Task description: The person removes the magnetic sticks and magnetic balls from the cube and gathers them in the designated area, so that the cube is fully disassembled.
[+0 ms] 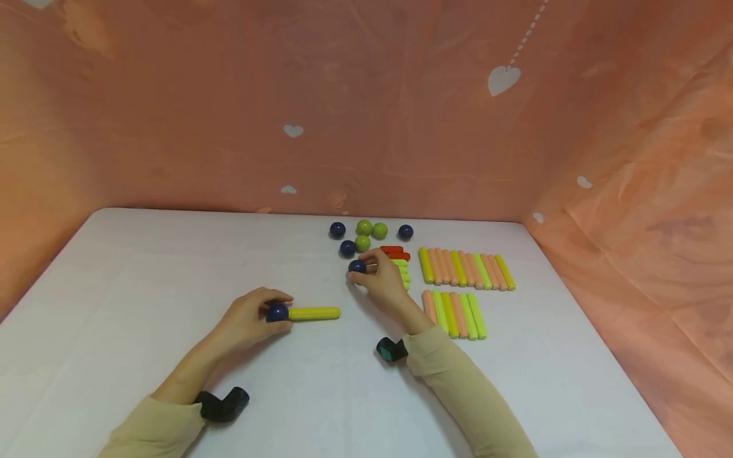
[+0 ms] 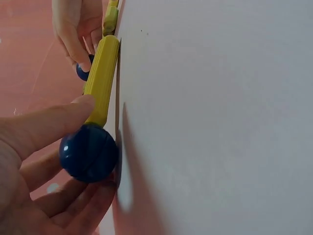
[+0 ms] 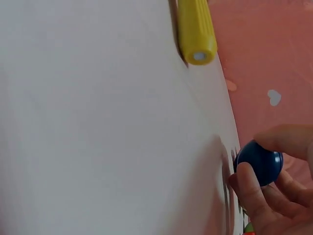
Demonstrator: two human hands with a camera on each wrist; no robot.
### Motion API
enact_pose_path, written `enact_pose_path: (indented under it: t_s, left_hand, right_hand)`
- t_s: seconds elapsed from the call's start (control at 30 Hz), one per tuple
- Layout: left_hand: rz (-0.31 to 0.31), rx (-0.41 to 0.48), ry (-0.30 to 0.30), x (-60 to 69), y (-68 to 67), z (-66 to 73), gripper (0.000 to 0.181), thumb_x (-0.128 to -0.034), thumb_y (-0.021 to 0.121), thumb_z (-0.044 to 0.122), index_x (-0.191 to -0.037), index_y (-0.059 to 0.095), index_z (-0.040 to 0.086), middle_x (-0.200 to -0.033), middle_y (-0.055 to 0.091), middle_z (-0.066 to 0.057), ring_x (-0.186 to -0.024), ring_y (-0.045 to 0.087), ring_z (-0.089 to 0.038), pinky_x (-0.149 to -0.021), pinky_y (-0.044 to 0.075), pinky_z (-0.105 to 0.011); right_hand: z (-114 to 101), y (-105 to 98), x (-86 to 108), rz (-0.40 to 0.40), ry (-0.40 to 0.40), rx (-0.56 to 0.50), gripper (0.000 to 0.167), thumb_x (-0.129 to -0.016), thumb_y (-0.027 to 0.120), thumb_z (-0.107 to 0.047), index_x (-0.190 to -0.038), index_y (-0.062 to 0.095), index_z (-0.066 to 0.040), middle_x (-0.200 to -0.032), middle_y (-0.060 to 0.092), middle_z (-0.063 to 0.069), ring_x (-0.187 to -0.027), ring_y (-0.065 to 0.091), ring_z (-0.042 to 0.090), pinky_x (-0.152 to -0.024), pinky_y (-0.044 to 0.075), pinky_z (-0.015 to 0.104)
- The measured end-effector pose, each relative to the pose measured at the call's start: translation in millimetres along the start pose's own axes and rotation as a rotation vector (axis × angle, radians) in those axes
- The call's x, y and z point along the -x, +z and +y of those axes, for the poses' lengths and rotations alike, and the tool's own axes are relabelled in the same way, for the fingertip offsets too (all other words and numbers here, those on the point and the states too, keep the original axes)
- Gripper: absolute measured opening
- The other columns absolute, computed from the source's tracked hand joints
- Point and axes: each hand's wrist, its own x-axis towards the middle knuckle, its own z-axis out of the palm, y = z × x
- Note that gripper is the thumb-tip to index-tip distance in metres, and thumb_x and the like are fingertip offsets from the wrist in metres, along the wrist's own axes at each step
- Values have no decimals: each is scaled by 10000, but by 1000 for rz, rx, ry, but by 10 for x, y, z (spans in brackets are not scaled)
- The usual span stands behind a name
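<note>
My left hand point(image 1: 252, 321) grips a dark blue ball point(image 1: 277, 312) between thumb and fingers. A yellow ribbed stick point(image 1: 314, 313) lies end-on against that ball and points right across the white table. In the left wrist view, the thumb tip reaches the near end of the yellow stick point(image 2: 103, 81). Farther back and to the right, my right hand point(image 1: 385, 278) pinches a second dark blue ball point(image 1: 357, 267). The right wrist view shows this blue ball point(image 3: 260, 162) between thumb and fingertips, and a pale spot in the free end of the yellow stick point(image 3: 196, 34).
Blue balls point(image 1: 337, 230) and green balls point(image 1: 364, 227) sit near the table's back edge. Short red sticks point(image 1: 399, 256) and short light green sticks point(image 1: 405, 278) lie partly behind the right hand. To the right are two rows of longer sticks point(image 1: 462, 268) in orange, yellow and green.
</note>
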Motion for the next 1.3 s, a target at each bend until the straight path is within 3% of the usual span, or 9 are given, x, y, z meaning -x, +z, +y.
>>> enact_pose_path:
  t_s: [0.2, 0.47, 0.67, 0.9, 1.1, 1.2, 1.3]
  left_hand:
    - [49, 3, -1, 96, -18, 24, 551, -787, 769, 88, -1270, 536, -37, -1134, 612, -213, -1024, 606, -371, -898, 510, -500]
    - [105, 24, 22, 139, -32, 6, 401, -798, 716, -23, -1184, 610, -13, -1043, 638, -166, -953, 633, -325, -853, 539, -463]
    - [99, 57, 16, 138, -42, -2, 336, -808, 722, 1, -1135, 644, 3, -988, 659, -125, -930, 652, -299, -801, 562, -407]
    - [87, 59, -7, 134, -36, 17, 329, -823, 723, 35, -1142, 646, 11, -1011, 664, -137, -948, 645, -309, -812, 556, -437]
    - [80, 53, -10, 120, -17, 29, 315, -828, 723, 50, -1133, 652, 19, -1024, 672, -140, -948, 647, -306, -814, 548, -451]
    - [76, 56, -4, 105, -8, 33, 312, -827, 721, 52, -1130, 652, 15, -1021, 672, -143, -942, 649, -304, -827, 542, -464]
    - [72, 61, -2, 86, 0, 41, 309, -826, 719, 52, -1125, 651, 12, -1021, 672, -145, -937, 651, -298, -848, 533, -479]
  right_hand:
    - [-20, 11, -76, 34, -24, 11, 364, -843, 731, -125, -1174, 599, -52, -1152, 625, 156, -1013, 624, 275, -902, 533, 370]
    - [-24, 41, -126, 32, -46, 30, 364, -855, 717, -107, -1200, 618, -43, -1178, 616, 159, -1045, 611, 286, -964, 507, 372]
    - [-21, 66, -135, 43, -39, 43, 405, -844, 724, -103, -1223, 602, -33, -1171, 629, 164, -1040, 609, 282, -958, 507, 375]
    - [-67, 51, -99, 38, -32, 80, 472, -830, 738, -115, -1263, 571, -29, -1194, 588, 156, -1062, 567, 282, -970, 492, 382]
    - [-67, 13, 75, 80, -59, 33, 459, -835, 727, -107, -1252, 566, -6, -1197, 563, 167, -1074, 579, 299, -950, 507, 399]
    - [-33, 8, 186, 45, -105, -6, 389, -839, 720, -95, -1199, 602, -4, -1154, 604, 162, -1028, 603, 288, -925, 519, 389]
    - [6, 15, 283, -56, -150, -19, 311, -855, 713, -119, -1138, 639, -11, -1096, 652, 142, -964, 627, 245, -872, 532, 321]
